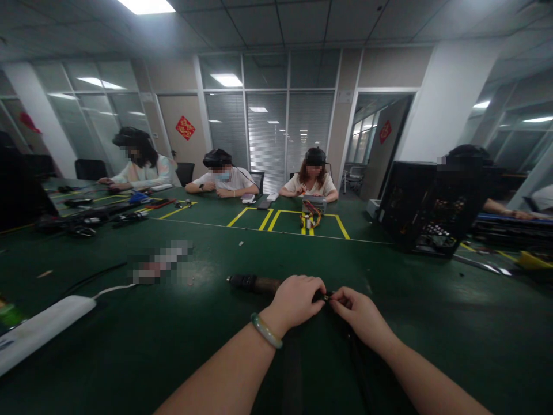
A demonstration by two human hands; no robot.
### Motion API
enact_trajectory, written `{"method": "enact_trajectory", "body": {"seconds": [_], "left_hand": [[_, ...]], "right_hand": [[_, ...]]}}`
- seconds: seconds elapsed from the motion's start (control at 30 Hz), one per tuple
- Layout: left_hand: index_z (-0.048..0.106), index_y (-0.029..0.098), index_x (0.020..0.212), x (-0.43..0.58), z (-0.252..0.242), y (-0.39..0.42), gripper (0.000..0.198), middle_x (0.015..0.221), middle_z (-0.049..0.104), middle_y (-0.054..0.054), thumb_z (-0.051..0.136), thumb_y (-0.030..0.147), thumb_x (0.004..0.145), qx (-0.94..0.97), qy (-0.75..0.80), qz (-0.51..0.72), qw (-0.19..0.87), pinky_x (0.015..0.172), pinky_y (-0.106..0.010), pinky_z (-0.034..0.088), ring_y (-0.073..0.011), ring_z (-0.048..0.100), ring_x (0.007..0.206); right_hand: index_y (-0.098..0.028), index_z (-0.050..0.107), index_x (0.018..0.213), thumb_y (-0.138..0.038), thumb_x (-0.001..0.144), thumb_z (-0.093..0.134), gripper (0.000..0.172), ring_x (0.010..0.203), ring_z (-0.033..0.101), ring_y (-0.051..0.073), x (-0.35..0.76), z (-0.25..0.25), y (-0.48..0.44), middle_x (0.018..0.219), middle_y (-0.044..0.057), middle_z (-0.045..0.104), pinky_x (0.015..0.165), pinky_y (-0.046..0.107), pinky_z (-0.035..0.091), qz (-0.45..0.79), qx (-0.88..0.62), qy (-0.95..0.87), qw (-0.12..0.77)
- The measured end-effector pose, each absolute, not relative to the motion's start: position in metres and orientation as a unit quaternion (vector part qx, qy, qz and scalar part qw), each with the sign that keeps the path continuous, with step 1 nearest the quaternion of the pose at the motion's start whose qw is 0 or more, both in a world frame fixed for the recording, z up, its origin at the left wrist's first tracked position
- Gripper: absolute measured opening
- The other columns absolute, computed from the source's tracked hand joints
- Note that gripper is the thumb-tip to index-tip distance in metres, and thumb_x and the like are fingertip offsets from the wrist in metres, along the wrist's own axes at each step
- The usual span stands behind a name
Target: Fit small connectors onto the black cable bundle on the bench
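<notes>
A dark, stick-shaped electric screwdriver [264, 285] lies on the green table, its narrow metal tip pointing left. My left hand [297, 300], with a bracelet at the wrist, is closed over its right end and hides that part. Close by on the right, my right hand [355, 311] pinches a small cable plug [327, 297] between thumb and fingertips. The plug is at the end of the screwdriver; whether it is seated cannot be made out. A black cable [355, 360] trails from beneath my right hand toward the front edge.
On the left lies a white power strip [47, 331] with cords. A black computer case [425, 207] stands at right. Across the table, several people sit; one handles a grey box with coloured wires [314, 206]. Dark tools and cables [90, 219] lie at far left.
</notes>
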State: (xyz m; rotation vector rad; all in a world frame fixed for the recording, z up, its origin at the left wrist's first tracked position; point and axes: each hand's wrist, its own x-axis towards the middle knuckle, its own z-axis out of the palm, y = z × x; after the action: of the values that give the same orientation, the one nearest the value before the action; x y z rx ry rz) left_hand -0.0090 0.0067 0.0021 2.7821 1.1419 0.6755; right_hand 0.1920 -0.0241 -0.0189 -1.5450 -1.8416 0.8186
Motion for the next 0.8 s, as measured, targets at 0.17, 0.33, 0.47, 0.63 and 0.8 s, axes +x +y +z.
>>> {"method": "enact_trajectory", "body": {"seconds": [0.17,0.33,0.47,0.63,0.8], "left_hand": [[0.057,0.023,0.095,-0.0079,0.0013,0.007,0.017,0.092,0.063,0.001,0.063,0.033,0.083,0.898,0.382,0.216,0.029,0.081,-0.032,0.041,-0.0187,0.058,0.09],[0.057,0.023,0.093,-0.0079,0.0033,0.0056,0.014,0.092,0.063,0.001,0.062,0.031,0.083,0.899,0.381,0.213,0.036,0.08,-0.032,0.041,-0.0186,0.057,0.089],[0.057,0.023,0.093,-0.0079,0.0041,0.0053,0.016,0.092,0.063,0.0,0.062,0.034,0.084,0.9,0.38,0.209,0.036,0.08,-0.032,0.041,-0.0191,0.057,0.09],[0.056,0.023,0.097,-0.0081,0.0042,0.0044,0.024,0.092,0.063,0.0,0.064,0.039,0.082,0.897,0.387,0.213,0.03,0.079,-0.032,0.041,-0.0192,0.057,0.089],[0.056,0.023,0.093,-0.0087,0.007,0.0024,0.016,0.091,0.062,0.001,0.061,0.034,0.085,0.899,0.383,0.211,0.027,0.078,-0.031,0.041,-0.0183,0.057,0.089]], "right_hand": [[-0.021,0.065,0.087,-0.033,0.087,0.056,0.015,0.073,0.064,0.017,0.1883,-0.0161,-0.0273,0.08,0.0,0.069,0.061,0.024,0.045,0.305,-0.575,-0.693,0.31],[-0.022,0.065,0.088,-0.034,0.087,0.056,0.015,0.073,0.065,0.017,0.1887,-0.0157,-0.0271,0.081,0.0,0.069,0.06,0.024,0.045,0.305,-0.582,-0.692,0.3],[-0.022,0.066,0.091,-0.035,0.087,0.056,0.017,0.075,0.064,0.017,0.1897,-0.0149,-0.0264,0.084,0.0,0.069,0.061,0.024,0.046,0.311,-0.581,-0.694,0.292],[-0.022,0.065,0.091,-0.036,0.087,0.056,0.017,0.075,0.064,0.018,0.1898,-0.0146,-0.0269,0.085,0.0,0.069,0.063,0.025,0.046,0.309,-0.579,-0.696,0.292],[-0.022,0.065,0.091,-0.035,0.088,0.055,0.017,0.075,0.064,0.018,0.1905,-0.017,-0.0255,0.084,0.001,0.069,0.064,0.025,0.046,0.303,-0.575,-0.701,0.294]]}}
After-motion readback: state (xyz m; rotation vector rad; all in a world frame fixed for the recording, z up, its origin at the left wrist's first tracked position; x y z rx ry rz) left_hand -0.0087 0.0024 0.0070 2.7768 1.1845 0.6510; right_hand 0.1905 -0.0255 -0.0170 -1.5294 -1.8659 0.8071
